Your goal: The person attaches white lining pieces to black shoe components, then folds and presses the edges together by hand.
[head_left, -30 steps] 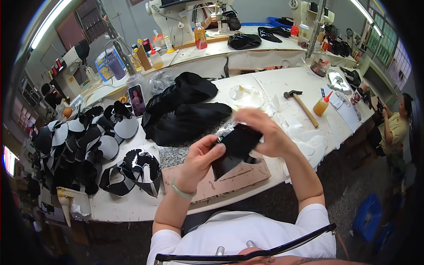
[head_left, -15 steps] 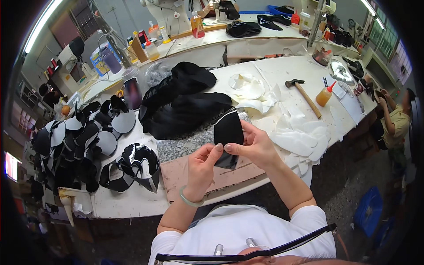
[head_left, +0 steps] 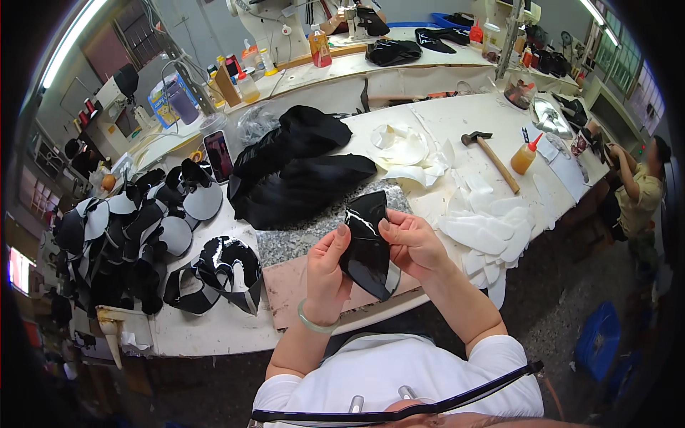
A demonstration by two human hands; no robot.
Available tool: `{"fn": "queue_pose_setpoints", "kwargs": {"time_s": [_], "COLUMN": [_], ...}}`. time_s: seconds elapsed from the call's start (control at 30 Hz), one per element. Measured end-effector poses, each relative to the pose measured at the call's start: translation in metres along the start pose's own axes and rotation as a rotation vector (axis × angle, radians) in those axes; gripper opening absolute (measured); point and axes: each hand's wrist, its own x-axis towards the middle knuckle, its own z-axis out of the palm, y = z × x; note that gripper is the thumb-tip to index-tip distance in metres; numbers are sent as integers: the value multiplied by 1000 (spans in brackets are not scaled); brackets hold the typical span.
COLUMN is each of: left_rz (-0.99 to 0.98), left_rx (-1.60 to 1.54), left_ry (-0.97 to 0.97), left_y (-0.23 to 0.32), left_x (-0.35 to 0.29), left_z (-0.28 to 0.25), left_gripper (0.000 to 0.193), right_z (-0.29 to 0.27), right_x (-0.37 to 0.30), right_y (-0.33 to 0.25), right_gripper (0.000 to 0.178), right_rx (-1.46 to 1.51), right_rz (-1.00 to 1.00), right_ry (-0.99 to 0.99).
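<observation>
Between my hands is a glossy black shoe-upper piece (head_left: pixel 366 250), shiny like patent leather, with pale reflections across its upper part. My left hand (head_left: pixel 329 260) pinches its left edge between thumb and fingers; a pale green bangle circles that wrist. On the opposite edge, the thumb and fingers of my right hand (head_left: pixel 415 245) are closed on it. The piece is held above a speckled stone slab (head_left: pixel 289 245) and a pinkish board (head_left: pixel 285 285). Two stacks of matte black pieces (head_left: pixel 307 182) lie just beyond it.
At left are a heap of black-and-white shoe parts (head_left: pixel 143 235) and curled glossy uppers (head_left: pixel 228 267). White cut pieces (head_left: pixel 492 228), a hammer (head_left: pixel 498 162) and a glue bottle (head_left: pixel 524 155) lie at right. A phone (head_left: pixel 218 155) leans behind. A person (head_left: pixel 642 189) works at far right.
The piece has been turned so its glossy face shows instead of the matte one. My hands have moved from fingertips together to gripping opposite edges.
</observation>
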Motion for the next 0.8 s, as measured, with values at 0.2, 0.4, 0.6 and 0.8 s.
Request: {"fn": "queue_pose_setpoints", "kwargs": {"time_s": [0.2, 0.4, 0.6, 0.8], "left_rz": [108, 299, 324, 462], "left_rx": [200, 395, 400, 906], "left_ry": [-57, -108, -117, -294], "left_y": [3, 1, 1, -4], "left_x": [4, 6, 2, -7], "left_z": [-8, -14, -13, -30], "left_gripper": [23, 19, 17, 13], "right_z": [-2, -13, -8, -9], "right_x": [1, 3, -4, -24], "right_y": [1, -1, -7, -5], "right_gripper": [23, 21, 22, 27], "right_rx": [-19, -36, -146, -92], "right_rz": [-100, -141, -181, -278], "right_ry": [45, 6, -11, 48]}}
